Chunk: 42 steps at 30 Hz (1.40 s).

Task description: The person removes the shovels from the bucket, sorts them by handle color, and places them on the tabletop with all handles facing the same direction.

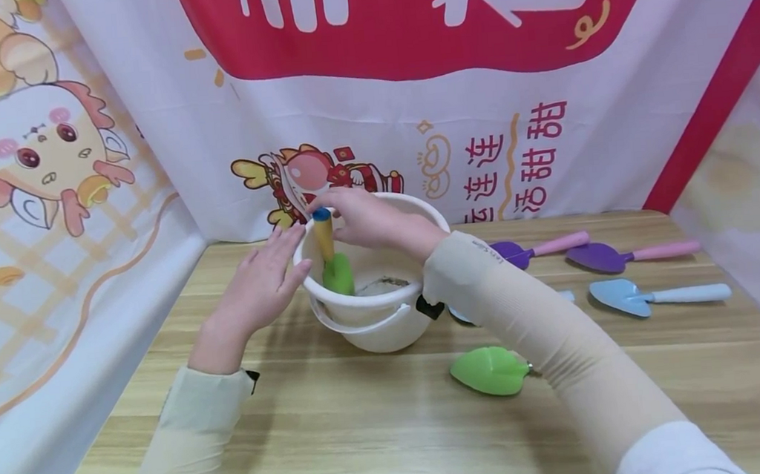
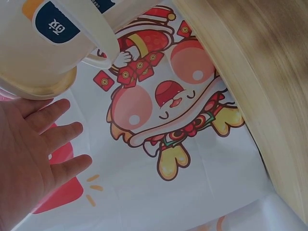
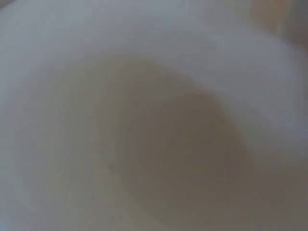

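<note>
A white bucket [image 1: 367,323] stands on the table, its handle hanging down in front. Inside it, a hand trowel [image 1: 337,274] with a green blade and yellow, blue-tipped handle stands nearly upright by the left wall. My right hand [image 1: 368,219] reaches over the bucket, fingers stretched behind the handle's top and thumb beside it. My left hand [image 1: 259,280] lies along the bucket's left rim with straight fingers. Its fingers are spread beside the bucket [image 2: 53,57] in the left wrist view. The right wrist view is blurred, filled by a pale curved surface.
Right of the bucket lie two purple trowels [image 1: 599,258] with pink handles, and a light blue trowel [image 1: 622,298]. Another blue one is partly hidden by the right forearm. A green trowel [image 1: 491,371] lies nearer the front. Printed cloth [image 1: 343,113] hangs behind the wooden table [image 1: 342,433].
</note>
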Motion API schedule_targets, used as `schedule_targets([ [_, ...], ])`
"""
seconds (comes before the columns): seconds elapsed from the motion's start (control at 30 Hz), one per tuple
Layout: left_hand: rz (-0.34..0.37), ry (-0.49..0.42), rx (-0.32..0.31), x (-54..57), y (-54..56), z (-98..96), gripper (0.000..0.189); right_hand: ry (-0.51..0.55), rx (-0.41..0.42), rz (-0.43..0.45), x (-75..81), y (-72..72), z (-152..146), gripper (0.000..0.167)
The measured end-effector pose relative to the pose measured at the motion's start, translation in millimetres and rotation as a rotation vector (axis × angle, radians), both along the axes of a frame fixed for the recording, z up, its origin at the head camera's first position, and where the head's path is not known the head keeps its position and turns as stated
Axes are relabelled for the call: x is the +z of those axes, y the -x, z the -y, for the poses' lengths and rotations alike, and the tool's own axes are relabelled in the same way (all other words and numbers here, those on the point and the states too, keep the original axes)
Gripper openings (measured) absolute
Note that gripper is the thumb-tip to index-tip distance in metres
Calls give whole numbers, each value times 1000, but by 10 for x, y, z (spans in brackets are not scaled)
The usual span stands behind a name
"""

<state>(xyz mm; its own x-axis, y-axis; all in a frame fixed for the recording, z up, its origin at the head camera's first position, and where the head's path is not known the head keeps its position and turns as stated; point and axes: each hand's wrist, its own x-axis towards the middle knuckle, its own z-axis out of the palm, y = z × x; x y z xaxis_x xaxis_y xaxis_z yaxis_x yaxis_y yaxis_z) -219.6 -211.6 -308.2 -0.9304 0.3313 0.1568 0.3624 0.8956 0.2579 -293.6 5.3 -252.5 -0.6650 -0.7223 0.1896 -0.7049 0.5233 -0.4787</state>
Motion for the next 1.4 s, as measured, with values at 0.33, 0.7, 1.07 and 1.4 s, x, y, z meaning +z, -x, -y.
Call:
schedule_targets([
  [0.33,-9,-6,-5,-14,-2,-15,66,53,14,-1,-19,-3,-57,35],
  [0.7,-26,-12,-11,-18,8,-13,65,86,-9,4,-23,1,-162,29],
  [1.07,-26,-7,-12,-11,8,-2,65,128,-85,-4,52,35,-275,32],
  [1.4,-14,-12,-7,-8,-3,14,66,258,-74,13,67,58,-378,28],
])
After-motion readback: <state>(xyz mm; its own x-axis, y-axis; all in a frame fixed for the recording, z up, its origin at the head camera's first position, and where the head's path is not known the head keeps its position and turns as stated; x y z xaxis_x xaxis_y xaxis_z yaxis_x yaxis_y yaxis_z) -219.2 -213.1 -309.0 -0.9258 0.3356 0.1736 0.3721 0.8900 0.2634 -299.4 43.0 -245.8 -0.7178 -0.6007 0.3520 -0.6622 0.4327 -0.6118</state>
